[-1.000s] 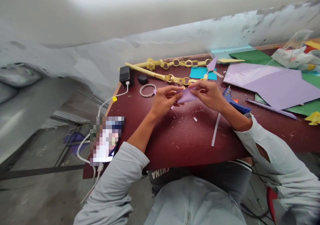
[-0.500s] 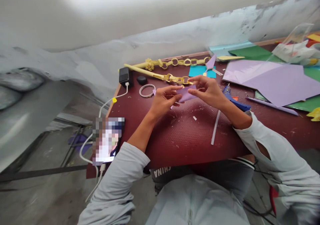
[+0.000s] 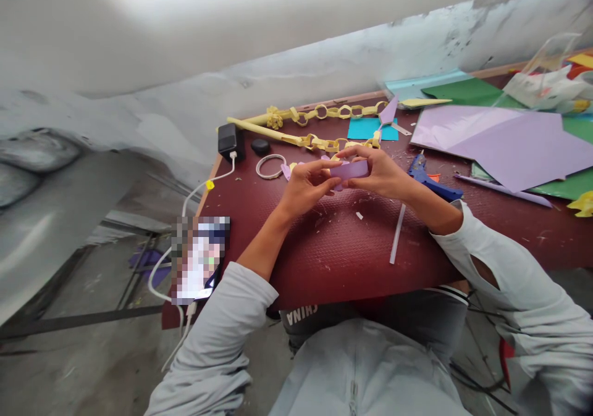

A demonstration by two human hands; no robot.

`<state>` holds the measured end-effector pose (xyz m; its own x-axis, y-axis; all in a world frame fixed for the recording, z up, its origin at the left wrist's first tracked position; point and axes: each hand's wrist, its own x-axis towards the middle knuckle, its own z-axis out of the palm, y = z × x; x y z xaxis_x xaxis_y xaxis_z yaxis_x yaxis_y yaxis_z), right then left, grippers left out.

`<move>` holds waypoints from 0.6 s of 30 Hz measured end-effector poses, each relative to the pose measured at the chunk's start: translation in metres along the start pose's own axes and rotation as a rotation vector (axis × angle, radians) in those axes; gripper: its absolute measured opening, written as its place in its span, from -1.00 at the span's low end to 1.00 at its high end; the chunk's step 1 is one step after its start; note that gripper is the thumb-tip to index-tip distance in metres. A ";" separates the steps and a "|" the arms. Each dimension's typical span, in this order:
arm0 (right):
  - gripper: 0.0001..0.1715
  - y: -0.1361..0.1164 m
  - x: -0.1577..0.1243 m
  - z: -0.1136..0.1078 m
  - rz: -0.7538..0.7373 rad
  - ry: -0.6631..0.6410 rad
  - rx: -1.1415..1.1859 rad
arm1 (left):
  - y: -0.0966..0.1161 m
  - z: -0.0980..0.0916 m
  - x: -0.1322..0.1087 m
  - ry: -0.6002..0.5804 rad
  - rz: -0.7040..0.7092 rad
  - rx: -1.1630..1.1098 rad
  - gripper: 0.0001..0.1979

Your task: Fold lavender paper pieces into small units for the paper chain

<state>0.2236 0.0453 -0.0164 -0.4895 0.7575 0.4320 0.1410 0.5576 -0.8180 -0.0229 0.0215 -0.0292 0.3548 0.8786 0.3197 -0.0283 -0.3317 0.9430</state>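
Between my two hands a small piece of purple paper [image 3: 349,170] is held over the dark red table [image 3: 343,255]. My left hand [image 3: 309,184] pinches its left end, and the fingers of my right hand [image 3: 374,172] are closed on its right end. The paper looks narrow and curved. Just behind my hands lie yellow paper chains [image 3: 319,142] and more purple and yellow paper bits, partly hidden by my fingers. To the left of my left hand is a whitish ring [image 3: 271,166], perhaps a tape roll.
A blue glue gun [image 3: 433,179] and a white stick [image 3: 397,234] lie at right. Purple sheets [image 3: 514,147] and green sheets cover the right side. At left are a phone [image 3: 204,258], a cable and a black block [image 3: 228,139]. Behind is a blue paper [image 3: 361,128].
The purple paper, flat and broad before, now shows as a narrow curved band. My right hand has shifted slightly left and its fingers have closed further round the paper.
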 end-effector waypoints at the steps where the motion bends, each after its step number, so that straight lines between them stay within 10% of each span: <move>1: -0.32 0.000 0.000 0.000 -0.003 0.004 -0.002 | -0.001 -0.001 0.000 -0.015 -0.002 -0.001 -0.46; 18: 0.00 0.006 0.001 -0.009 0.072 -0.046 0.069 | -0.009 -0.003 0.003 -0.053 0.056 -0.026 -0.39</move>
<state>0.2314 0.0525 -0.0173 -0.5192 0.7774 0.3551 0.1181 0.4767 -0.8711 -0.0243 0.0280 -0.0366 0.4012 0.8390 0.3676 -0.0740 -0.3703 0.9260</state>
